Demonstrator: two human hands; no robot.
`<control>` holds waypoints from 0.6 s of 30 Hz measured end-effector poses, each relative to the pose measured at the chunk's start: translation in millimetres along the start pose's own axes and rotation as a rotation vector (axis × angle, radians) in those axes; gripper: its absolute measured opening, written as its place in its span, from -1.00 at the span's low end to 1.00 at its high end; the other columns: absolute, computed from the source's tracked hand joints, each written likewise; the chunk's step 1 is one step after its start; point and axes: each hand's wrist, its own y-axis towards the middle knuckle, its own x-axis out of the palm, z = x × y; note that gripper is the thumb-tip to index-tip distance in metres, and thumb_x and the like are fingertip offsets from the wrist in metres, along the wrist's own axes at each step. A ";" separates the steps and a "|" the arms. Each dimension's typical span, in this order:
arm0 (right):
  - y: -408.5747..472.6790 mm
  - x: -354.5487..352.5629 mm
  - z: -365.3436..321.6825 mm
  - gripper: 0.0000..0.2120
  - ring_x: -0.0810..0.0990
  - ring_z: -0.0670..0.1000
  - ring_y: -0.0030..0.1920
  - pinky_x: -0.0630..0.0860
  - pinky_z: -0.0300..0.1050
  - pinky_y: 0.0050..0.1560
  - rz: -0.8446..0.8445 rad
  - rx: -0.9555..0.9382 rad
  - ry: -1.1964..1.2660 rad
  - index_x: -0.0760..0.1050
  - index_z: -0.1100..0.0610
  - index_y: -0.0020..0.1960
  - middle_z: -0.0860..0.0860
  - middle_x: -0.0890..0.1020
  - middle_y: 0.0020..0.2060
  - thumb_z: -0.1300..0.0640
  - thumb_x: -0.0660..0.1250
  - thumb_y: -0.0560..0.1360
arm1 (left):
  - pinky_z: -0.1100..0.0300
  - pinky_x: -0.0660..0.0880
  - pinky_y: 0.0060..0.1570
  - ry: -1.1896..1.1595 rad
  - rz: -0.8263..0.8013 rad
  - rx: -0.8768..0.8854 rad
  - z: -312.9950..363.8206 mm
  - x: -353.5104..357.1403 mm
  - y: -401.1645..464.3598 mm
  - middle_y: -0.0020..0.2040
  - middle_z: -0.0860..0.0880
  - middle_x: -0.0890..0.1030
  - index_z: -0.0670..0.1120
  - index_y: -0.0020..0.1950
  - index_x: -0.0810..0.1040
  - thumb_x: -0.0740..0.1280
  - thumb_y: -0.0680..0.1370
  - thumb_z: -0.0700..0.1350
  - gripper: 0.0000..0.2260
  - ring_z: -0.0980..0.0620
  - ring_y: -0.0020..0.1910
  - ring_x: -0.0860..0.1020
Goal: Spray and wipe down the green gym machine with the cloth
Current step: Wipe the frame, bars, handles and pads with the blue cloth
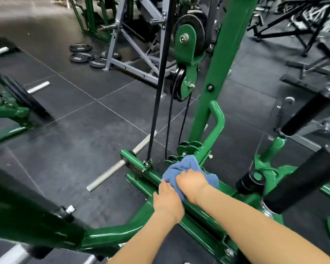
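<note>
Hands low on base rail: my left hand [168, 201] rests on it, grip around rail unclear; my right hand [191, 181] clenches blue cloth [185, 164] against green machine [151, 178]. Wiping step underway. Next, I judge, sweep toward pulley [186, 41] upright.

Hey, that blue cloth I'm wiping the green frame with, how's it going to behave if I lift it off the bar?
The blue cloth is bunched and draped over the green bar, so it is probably floppy and will sag. It looks thin, likely light. The right hand grips it and the left hand touches its edge; it should not slip.
</note>
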 end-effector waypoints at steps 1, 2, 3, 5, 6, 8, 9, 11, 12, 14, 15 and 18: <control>1.4 -4.0 3.2 -0.67 0.40 0.21 0.33 0.42 0.08 0.20 -0.023 0.060 -0.017 0.42 0.20 0.34 0.17 0.45 0.31 0.22 0.15 0.59 | -0.09 0.13 0.47 0.001 0.016 0.011 1.6 -2.4 1.9 0.58 -0.11 -0.10 -0.13 0.59 -0.16 0.18 0.60 -0.01 -0.31 -0.08 0.56 -0.12; 3.0 -9.7 10.3 -0.63 0.35 0.22 0.38 0.44 0.12 0.23 -0.031 0.146 -0.026 0.37 0.20 0.38 0.16 0.41 0.36 0.23 0.19 0.58 | -0.07 0.10 0.48 -0.005 0.041 0.022 4.2 -5.2 6.9 0.59 -0.11 -0.16 -0.16 0.58 -0.19 0.18 0.60 0.00 -0.28 -0.04 0.56 -0.16; 5.9 -15.4 16.1 -0.57 0.29 0.23 0.43 0.45 0.17 0.23 -0.023 0.229 -0.028 0.32 0.20 0.42 0.16 0.37 0.39 0.25 0.22 0.56 | -0.04 0.10 0.49 -0.016 0.067 0.021 7.4 -6.9 11.2 0.58 -0.11 -0.18 -0.20 0.57 -0.22 0.19 0.60 0.00 -0.26 -0.02 0.57 -0.16; 13.5 -23.8 32.9 -0.51 0.26 0.27 0.43 0.49 0.22 0.16 0.073 0.366 -0.037 0.25 0.20 0.45 0.19 0.36 0.39 0.29 0.24 0.54 | -0.02 0.13 0.48 -0.042 0.067 -0.017 12.7 -10.1 16.9 0.58 -0.14 -0.16 -0.25 0.55 -0.24 0.22 0.58 -0.03 -0.23 -0.02 0.57 -0.11; 17.3 -28.5 41.8 -0.50 0.30 0.27 0.41 0.52 0.21 0.12 0.112 0.438 -0.018 0.25 0.20 0.43 0.20 0.38 0.36 0.29 0.27 0.52 | -0.03 0.13 0.48 -0.031 0.027 -0.036 14.3 -11.1 18.1 0.58 -0.16 -0.13 -0.27 0.55 -0.25 0.24 0.57 -0.07 -0.21 -0.05 0.56 -0.05; 28.5 -37.6 63.3 -0.45 0.35 0.25 0.36 0.55 0.15 0.08 0.187 0.534 0.039 0.28 0.19 0.41 0.18 0.41 0.33 0.27 0.35 0.46 | -0.05 0.14 0.47 0.061 -0.042 -0.050 14.2 -8.0 21.5 0.55 -0.20 0.02 -0.30 0.54 -0.23 0.28 0.54 -0.15 -0.19 -0.08 0.53 0.11; 35.3 -39.7 74.3 -0.41 0.35 0.23 0.37 0.54 0.11 0.08 0.200 0.546 0.060 0.26 0.18 0.42 0.16 0.40 0.33 0.24 0.38 0.44 | -0.04 0.15 0.47 0.098 -0.054 -0.047 12.9 -5.7 23.6 0.53 -0.20 0.10 -0.31 0.54 -0.22 0.28 0.53 -0.17 -0.20 -0.09 0.50 0.17; 46.6 -41.8 89.0 -0.37 0.33 0.19 0.36 0.49 0.06 0.12 0.148 0.465 0.096 0.24 0.13 0.44 0.10 0.37 0.34 0.19 0.39 0.43 | 0.00 0.20 0.45 0.104 -0.045 -0.045 12.4 -4.1 27.4 0.48 -0.20 0.21 -0.31 0.54 -0.19 0.26 0.54 -0.20 -0.24 -0.10 0.46 0.24; 51.7 -38.8 91.9 -0.42 0.35 0.16 0.33 0.46 0.05 0.16 0.104 0.393 0.109 0.29 0.09 0.42 0.08 0.38 0.33 0.17 0.37 0.43 | 0.02 0.23 0.43 0.098 -0.045 -0.047 13.2 -3.8 29.7 0.46 -0.20 0.24 -0.30 0.54 -0.18 0.24 0.55 -0.20 -0.26 -0.10 0.44 0.26; 56.8 -27.9 85.9 -0.49 0.34 0.13 0.33 0.41 0.03 0.23 0.012 0.292 0.104 0.35 0.03 0.37 0.05 0.37 0.35 0.14 0.33 0.44 | 0.04 0.28 0.39 0.079 -0.060 -0.060 15.8 -5.9 32.3 0.45 -0.19 0.27 -0.29 0.55 -0.16 0.21 0.56 -0.22 -0.30 -0.11 0.41 0.31; 58.6 -20.9 80.3 -0.46 0.29 0.14 0.35 0.41 0.05 0.22 -0.006 0.291 0.102 0.31 0.02 0.39 0.03 0.33 0.37 0.13 0.34 0.44 | 0.05 0.30 0.37 0.067 -0.070 -0.067 16.9 -7.0 33.8 0.44 -0.18 0.28 -0.29 0.55 -0.15 0.22 0.55 -0.22 -0.30 -0.11 0.39 0.34; 53.5 -11.5 57.9 -0.42 0.22 0.17 0.37 0.46 0.07 0.11 0.018 0.337 0.137 0.27 0.01 0.40 0.03 0.31 0.32 0.13 0.39 0.43 | 0.08 0.37 0.25 0.055 -0.086 -0.079 15.2 -14.3 37.2 0.43 -0.16 0.29 -0.28 0.55 -0.12 0.24 0.54 -0.23 -0.29 -0.10 0.35 0.41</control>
